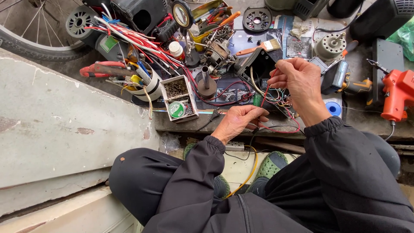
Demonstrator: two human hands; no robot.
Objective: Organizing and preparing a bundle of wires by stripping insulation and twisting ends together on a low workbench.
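The right hand (299, 84) is raised over the workbench (371, 125), thumb and forefinger pinched on the upper end of a thin red wire (265, 94). That wire drops toward seven o'clock to a tangle of coloured leads (278, 97) just below the hand. The left hand (239, 123), at about seven o'clock from the right, is curled with its fingertips closed on the lower run of wires, near a black lead (207, 123) trailing off toward nine o'clock. So the wire runs between the two hands, stretched lightly.

By my judgement the wire is light, limp and easily kinked; the bare tip looks fragile, so it is best gripped on the insulation close to the end. At ten o'clock from the left hand stands a small box (181, 100) holding a round green tin (176, 109). An orange tool (399, 92) lies at three o'clock, well apart
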